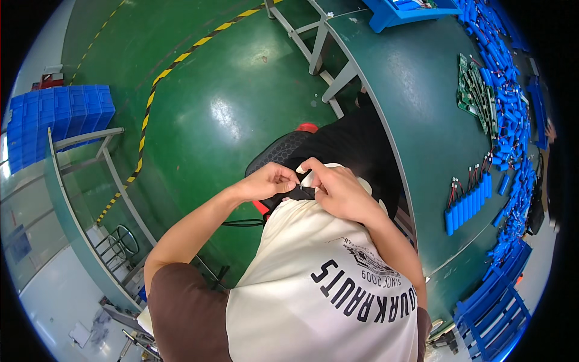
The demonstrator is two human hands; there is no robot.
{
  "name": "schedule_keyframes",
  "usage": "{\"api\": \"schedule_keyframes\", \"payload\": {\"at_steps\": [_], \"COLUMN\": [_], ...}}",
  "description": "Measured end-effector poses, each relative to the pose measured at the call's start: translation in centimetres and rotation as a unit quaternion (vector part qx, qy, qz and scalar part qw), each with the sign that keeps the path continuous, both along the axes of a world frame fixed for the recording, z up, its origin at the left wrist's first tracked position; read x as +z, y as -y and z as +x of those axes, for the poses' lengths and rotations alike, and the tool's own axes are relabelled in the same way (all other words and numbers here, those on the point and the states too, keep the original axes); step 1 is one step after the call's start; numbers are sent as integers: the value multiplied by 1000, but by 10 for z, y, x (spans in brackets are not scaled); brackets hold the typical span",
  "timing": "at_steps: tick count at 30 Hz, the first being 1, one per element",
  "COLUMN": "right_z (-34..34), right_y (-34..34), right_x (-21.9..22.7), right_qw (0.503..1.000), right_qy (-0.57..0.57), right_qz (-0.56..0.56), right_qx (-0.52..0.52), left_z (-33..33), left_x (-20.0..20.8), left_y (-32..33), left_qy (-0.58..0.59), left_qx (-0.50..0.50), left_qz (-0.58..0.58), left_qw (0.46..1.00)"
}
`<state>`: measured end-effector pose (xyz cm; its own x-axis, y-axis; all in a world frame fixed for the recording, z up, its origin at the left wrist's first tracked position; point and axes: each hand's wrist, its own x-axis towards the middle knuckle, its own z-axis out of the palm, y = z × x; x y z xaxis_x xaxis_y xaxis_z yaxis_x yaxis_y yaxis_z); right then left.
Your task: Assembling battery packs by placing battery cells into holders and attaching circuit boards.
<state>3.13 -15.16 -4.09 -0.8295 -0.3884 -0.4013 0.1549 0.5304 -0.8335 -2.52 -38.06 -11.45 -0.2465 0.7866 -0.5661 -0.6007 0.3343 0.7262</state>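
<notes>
below both hands (269, 182) (347, 193), the cream shirt (289, 301) bears upside-down dark lettering (362, 312).

Electronics workshop: green floor (199, 78), striped tape (149, 99), circuit boards (473, 90) and wired blue cylinders (467, 205) on a workbench (422, 120)

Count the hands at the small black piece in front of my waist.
2. Your left hand is at the left side of the black piece, your right hand at its right. Some fingers are partly hidden, but both hands show.
</notes>
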Motion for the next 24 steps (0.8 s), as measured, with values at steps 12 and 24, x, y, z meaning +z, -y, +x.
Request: {"api": "schedule_keyframes", "payload": {"at_steps": [12, 24], "right_z": [9, 11], "right_y": [2, 10], "right_x": [10, 2], "right_qw": [998, 997], "right_qy": [-61, -78], "right_qz": [24, -16], "right_qx": [2, 3], "left_z": [23, 15], "left_x": [42, 24], "left_y": [-3, 11], "left_qy": [-330, 54], "left_qx": [-34, 85], "left_qz": [-34, 31], "left_qw": [943, 994]}}
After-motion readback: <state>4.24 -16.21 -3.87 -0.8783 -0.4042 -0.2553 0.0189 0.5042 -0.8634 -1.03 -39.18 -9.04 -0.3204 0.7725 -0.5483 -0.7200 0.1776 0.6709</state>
